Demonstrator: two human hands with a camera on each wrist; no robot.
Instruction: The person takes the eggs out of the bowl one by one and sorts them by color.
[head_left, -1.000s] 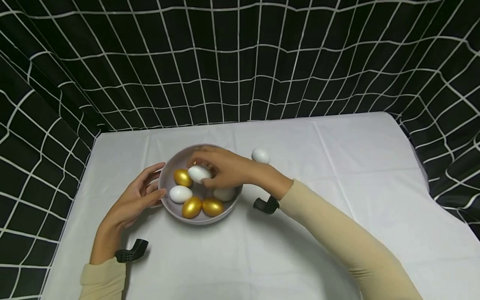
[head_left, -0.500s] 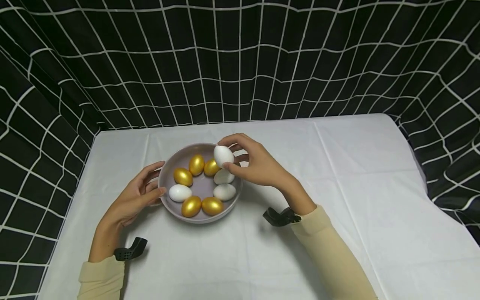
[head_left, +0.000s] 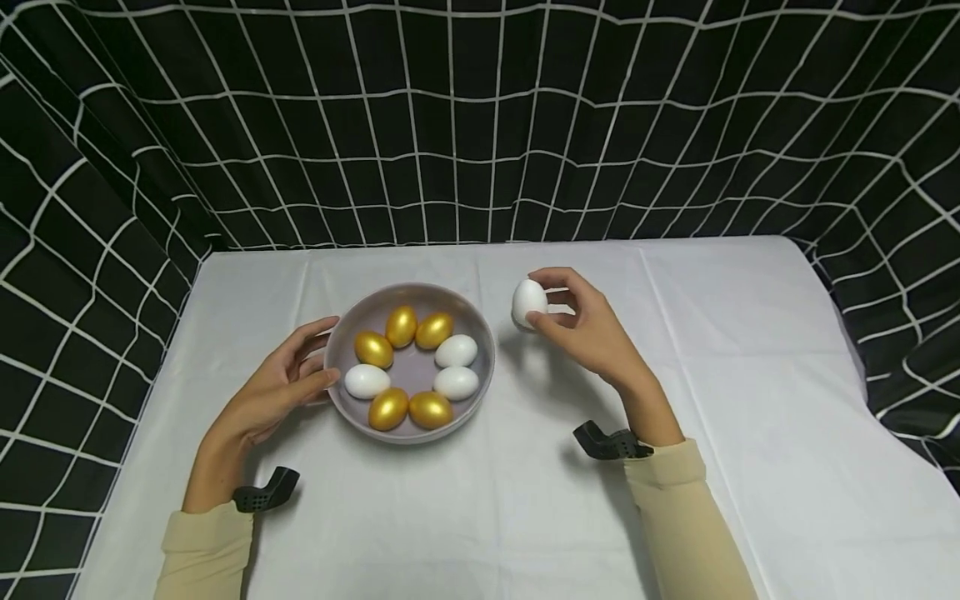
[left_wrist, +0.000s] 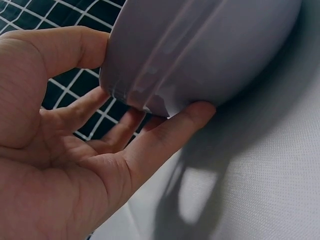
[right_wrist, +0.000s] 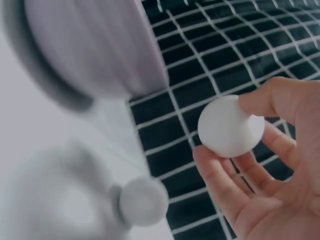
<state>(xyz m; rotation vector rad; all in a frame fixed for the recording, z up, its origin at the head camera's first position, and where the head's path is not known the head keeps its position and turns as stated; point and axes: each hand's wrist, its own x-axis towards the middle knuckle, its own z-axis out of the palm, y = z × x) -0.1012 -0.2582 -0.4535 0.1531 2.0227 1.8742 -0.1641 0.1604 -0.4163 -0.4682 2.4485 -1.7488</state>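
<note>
My right hand [head_left: 596, 329] pinches a white egg [head_left: 529, 302] between thumb and fingertips, right of the mauve bowl [head_left: 486, 337]. In the right wrist view the held egg [right_wrist: 227, 127] shows fully, and another white egg [right_wrist: 143, 201] lies on the cloth nearby; the held egg covers it in the head view. Against the bowl's left side rests my left hand [head_left: 270, 387], thumb at the rim and fingers spread along the outer wall, as the left wrist view shows. Inside the bowl, several golden eggs [head_left: 401, 326] and three white eggs [head_left: 456, 383] form a ring.
A white cloth [head_left: 480, 517] covers the table. Behind it and along the sides hangs a black curtain [head_left: 480, 125] with a white grid. Each wrist carries a black camera mount [head_left: 266, 490].
My right hand has lifted the white egg out of the bowl, over its right rim, and carried it right, above the cloth. My left hand has kept its place at the bowl.
</note>
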